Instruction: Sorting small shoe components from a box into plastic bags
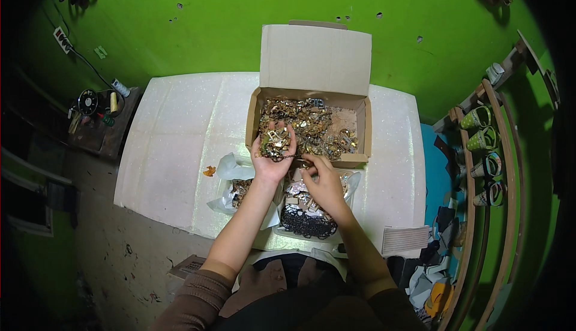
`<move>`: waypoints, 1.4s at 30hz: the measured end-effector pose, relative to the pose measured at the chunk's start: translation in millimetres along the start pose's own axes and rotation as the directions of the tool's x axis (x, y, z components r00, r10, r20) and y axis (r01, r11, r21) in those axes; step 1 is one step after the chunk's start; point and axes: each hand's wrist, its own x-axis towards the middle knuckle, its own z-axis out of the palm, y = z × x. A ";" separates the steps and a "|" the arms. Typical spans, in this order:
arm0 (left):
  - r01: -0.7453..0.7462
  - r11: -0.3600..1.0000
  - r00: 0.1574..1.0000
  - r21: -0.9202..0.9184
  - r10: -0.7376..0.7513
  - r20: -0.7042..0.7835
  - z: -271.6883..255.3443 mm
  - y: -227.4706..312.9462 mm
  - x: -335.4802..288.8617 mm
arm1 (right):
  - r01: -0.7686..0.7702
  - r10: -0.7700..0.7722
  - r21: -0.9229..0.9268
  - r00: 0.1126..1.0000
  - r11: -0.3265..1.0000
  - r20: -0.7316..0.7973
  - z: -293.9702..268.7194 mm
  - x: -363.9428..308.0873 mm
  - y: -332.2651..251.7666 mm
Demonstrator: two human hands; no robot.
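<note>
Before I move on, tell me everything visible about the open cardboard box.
The box looks like brown cardboard, low-walled, with a paler lid raised at the far side and a narrow flap along the lid's top edge. It rests on the whitish table. A heap of small, shiny, gold-toned and dark pieces covers most of its inside, thinning toward the right. The left hand overlaps its near left part; contact is unclear.

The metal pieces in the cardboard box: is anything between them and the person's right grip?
Yes: the cardboard box's near wall stands between the right grip and the metal pieces. The left grip, cupping a pile, hides the near-left part. The lid stands open at the back, clear.
</note>
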 end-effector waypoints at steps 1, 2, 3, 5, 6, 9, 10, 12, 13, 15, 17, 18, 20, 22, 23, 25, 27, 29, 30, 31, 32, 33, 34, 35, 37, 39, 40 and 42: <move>0.024 1.000 0.999 -0.013 -0.024 0.030 -0.5 -1.1 -0.4 | 0.051 -0.051 -0.006 0.999 0.999 -0.009 0.5 3.3 -4.4; 0.029 1.000 0.999 -0.011 -0.028 0.032 0.8 -4.2 -0.7 | 0.051 -0.052 -0.008 0.999 0.999 -0.014 0.9 7.1 -0.1; 0.032 0.999 0.999 -0.005 -0.032 0.018 2.1 -7.2 -1.1 | 0.141 -0.144 -0.061 0.988 0.988 -0.054 3.0 11.4 8.0; 0.039 0.999 0.999 -0.002 -0.039 0.008 3.7 -9.9 -2.7 | 0.229 -0.239 -0.115 0.967 0.967 -0.086 0.9 16.9 12.8; 0.036 0.999 0.999 -0.003 -0.036 0.009 4.2 -9.6 -3.4 | 0.201 -0.203 -0.101 0.979 0.974 -0.012 -2.6 18.7 12.4; 0.049 0.998 0.999 -0.048 -0.048 0.020 4.3 -5.5 -5.9 | 0.109 -0.104 -0.040 0.988 0.993 0.111 -9.7 20.1 -3.2; 0.045 0.998 0.999 -0.049 -0.044 0.026 2.5 -2.3 -6.0 | 0.039 -0.039 0.002 0.987 0.999 0.157 -10.7 19.9 -7.7; 0.050 0.997 0.998 -0.050 -0.048 0.033 -0.3 -3.1 -5.2 | 0.050 -0.056 0.049 0.989 0.998 0.138 -10.9 19.9 -8.3; 0.049 0.997 0.998 -0.062 -0.047 0.035 -2.2 -4.0 -5.2 | 0.061 -0.073 0.097 0.990 0.993 0.120 -10.4 20.1 -8.8; 0.044 0.996 0.998 -0.072 -0.042 0.039 -4.6 -3.5 -5.5 | 0.021 -0.043 0.147 0.989 0.989 0.145 -5.1 21.7 -10.7; 0.045 0.997 0.997 -0.062 -0.041 0.065 -5.1 -3.5 -5.0 | -0.020 -0.014 0.194 0.985 0.981 0.172 0.1 22.6 -8.4; 0.045 0.997 0.997 -0.062 -0.040 0.066 -4.2 -3.4 -5.0 | -0.071 0.018 0.278 0.982 0.958 0.189 2.9 22.0 -5.2; 0.029 0.997 0.999 -0.067 -0.026 0.038 -2.5 -2.9 -5.4 | -0.121 0.046 0.359 0.976 0.925 0.211 5.4 21.9 -0.3; 0.011 0.999 0.999 -0.053 -0.009 0.037 -1.4 -3.0 -5.1 | -0.093 0.022 0.324 0.976 0.942 0.217 4.3 21.8 3.0; -0.009 0.999 0.999 -0.038 0.010 0.035 -1.2 -2.1 -5.0 | -0.093 0.021 0.325 0.976 0.941 0.217 3.9 21.9 0.6; -0.010 1.000 0.999 -0.025 0.011 0.041 -1.5 -1.1 -6.2 | -0.054 -0.020 0.285 0.968 0.957 0.251 1.4 21.5 -7.2; -0.011 1.000 0.999 -0.011 0.012 0.049 -2.7 0.1 -6.3 | -0.063 -0.036 0.339 0.959 0.939 0.279 1.4 21.4 -12.2; -0.012 1.000 1.000 -0.018 0.012 0.028 -6.6 1.8 -5.5 | -0.075 -0.054 0.390 0.950 0.918 0.309 -1.9 21.1 -20.6; -0.014 1.000 0.999 -0.018 0.014 0.029 -9.9 3.9 -5.6 | -0.064 -0.062 0.370 0.946 0.927 0.317 -5.9 22.1 -28.6; 0.009 1.000 0.998 -0.004 -0.008 0.065 -13.0 6.5 -6.4 | -0.052 -0.069 0.350 0.943 0.935 0.326 -9.3 23.5 -35.7; 0.035 0.999 0.994 0.012 -0.036 0.100 -14.5 6.6 -8.0 | -0.052 -0.069 0.349 0.943 0.936 0.324 -12.8 25.0 -40.6; 0.036 0.999 0.994 0.011 -0.037 0.101 -16.7 5.3 -10.2 | -0.053 -0.080 0.362 0.936 0.931 0.342 -15.9 26.8 -45.1; 0.029 0.997 0.995 0.078 -0.036 0.090 -19.2 3.5 -12.8 | -0.054 -0.092 0.375 0.929 0.925 0.359 -18.6 28.8 -49.2; 0.023 0.989 0.996 0.144 -0.035 0.079 -21.0 2.1 -15.2 | -0.072 -0.073 0.345 0.918 0.936 0.390 -21.9 31.4 -52.3; 0.031 0.987 0.995 0.160 -0.045 0.088 -25.9 2.3 -18.8 | -0.054 -0.102 0.371 0.916 0.927 0.388 -21.9 34.8 -56.1; 0.012 0.981 0.998 0.192 -0.025 0.063 -26.3 4.1 -23.3 | -0.075 -0.133 0.450 0.901 0.890 0.414 -22.7 36.8 -67.4; 0.010 0.982 0.998 0.190 -0.022 0.064 -26.7 5.6 -26.2 | -0.075 -0.135 0.449 0.899 0.890 0.416 -24.3 37.6 -73.4; 0.062 0.982 0.997 0.179 -0.067 0.025 -23.5 8.6 -33.5 | -0.131 -0.119 0.470 0.878 0.873 0.465 -25.4 39.0 -82.9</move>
